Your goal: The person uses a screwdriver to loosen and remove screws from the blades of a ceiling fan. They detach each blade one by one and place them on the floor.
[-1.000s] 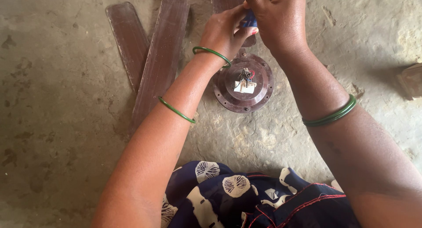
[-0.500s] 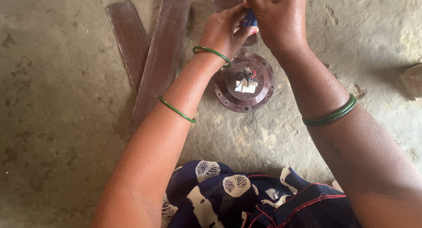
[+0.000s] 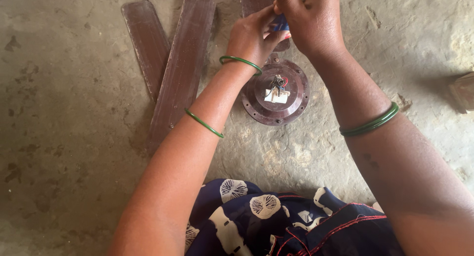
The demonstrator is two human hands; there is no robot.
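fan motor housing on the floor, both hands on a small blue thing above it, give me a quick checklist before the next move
1. Both hands on the small blue object: ok. Left hand and right hand pinch it together.
2. What the blue object is: cannot tell, mostly hidden by fingers.
3. Round motor housing flat on the concrete floor: ok.
4. Shaft and wires at its centre exposed, untouched: ok.
5. Brown fan blades out of the hands' way: ok for the two at left; a third lies right under the hands.
6. Green bangles away from the wires: ok.
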